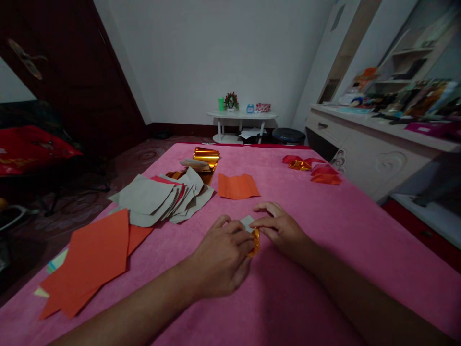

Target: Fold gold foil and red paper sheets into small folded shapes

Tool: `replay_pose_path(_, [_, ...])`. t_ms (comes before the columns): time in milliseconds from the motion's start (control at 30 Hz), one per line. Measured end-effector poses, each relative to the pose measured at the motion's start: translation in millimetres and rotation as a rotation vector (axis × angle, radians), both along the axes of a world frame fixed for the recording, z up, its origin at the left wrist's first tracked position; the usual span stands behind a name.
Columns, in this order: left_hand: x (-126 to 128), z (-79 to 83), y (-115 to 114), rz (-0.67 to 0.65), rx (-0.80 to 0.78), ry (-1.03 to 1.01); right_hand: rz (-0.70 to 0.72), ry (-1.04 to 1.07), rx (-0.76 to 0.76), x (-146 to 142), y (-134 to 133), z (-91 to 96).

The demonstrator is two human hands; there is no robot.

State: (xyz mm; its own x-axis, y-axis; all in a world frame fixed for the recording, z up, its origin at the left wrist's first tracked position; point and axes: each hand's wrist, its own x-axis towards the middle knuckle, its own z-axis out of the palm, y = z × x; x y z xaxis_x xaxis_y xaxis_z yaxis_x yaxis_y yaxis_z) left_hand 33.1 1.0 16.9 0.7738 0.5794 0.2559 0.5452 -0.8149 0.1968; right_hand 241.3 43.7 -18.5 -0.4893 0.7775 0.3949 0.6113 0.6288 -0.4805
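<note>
Between my two hands, low over the pink cloth, is a small piece of gold foil paper (255,242) with a pale grey side (247,222) showing. My left hand (226,252) is closed on its near left part, fingers curled over it. My right hand (279,228) touches the right edge of the foil paper with thumb and fingertips; whether it pinches firmly is hard to see. Just beyond my hands lies a creased orange sheet of paper (238,186). Part of the foil piece is hidden under my left fingers.
A pile of grey paper pieces (147,194) lies at the left, with larger orange sheets (97,254) nearer me. Behind the pile is rolled gold foil (206,156). Folded red, gold and orange pieces (326,174) sit at the far right of the pink-covered table (324,298).
</note>
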Motion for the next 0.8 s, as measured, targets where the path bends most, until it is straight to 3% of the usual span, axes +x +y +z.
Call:
replay_pose_path(100, [13, -1.3, -3, 0.063, 0.012, -0.007, 0.006, 0.022, -0.047, 2, 2, 0.8])
replay_pose_path(233, [29, -9.0, 1, 0.130, 0.160, 0.064, 0.000, 0.042, -0.045, 4, 1, 0.8])
replay_pose_path(400, [17, -16.3, 12, -0.001, 0.310, 0.059, 0.006, -0.028, 0.070, 4, -8, 5.6])
replay_pose_path(567, [-12, -17.6, 20, -0.159, 0.226, -0.005, 0.094, -0.134, 0.158, -3, -24, 14.8])
replay_pose_path(800, [-14, -24.1, 18, -0.136, 0.171, -0.101, 0.163, -0.230, 0.172, 12, -27, 17.2])
